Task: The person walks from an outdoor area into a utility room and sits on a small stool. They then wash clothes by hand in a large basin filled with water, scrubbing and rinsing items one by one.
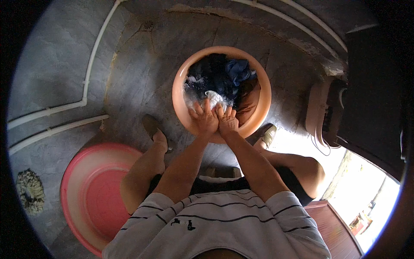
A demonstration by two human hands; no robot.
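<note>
An orange plastic basin (264, 94) stands on the floor before me, with wet clothes and some suds in it. My left hand (204, 119) and my right hand (227, 121) are side by side at its near inner wall. The fingers of both rest on a bunched white cloth (213, 97); whether they grip it I cannot tell. Dark cloth (215, 69) fills the far part of the basin. A blue garment (238, 70) lies at the far right, and a reddish-brown cloth (249, 103) lies along the right inner wall.
A large pink basin (69, 194) stands on the floor at the lower left, beside a mop head (30, 191). White pipes (66, 107) run along the walls. A floor drain (148, 26) is at the far left. At right stands a dark cabinet-like object (372, 97), near a brown door panel (333, 223).
</note>
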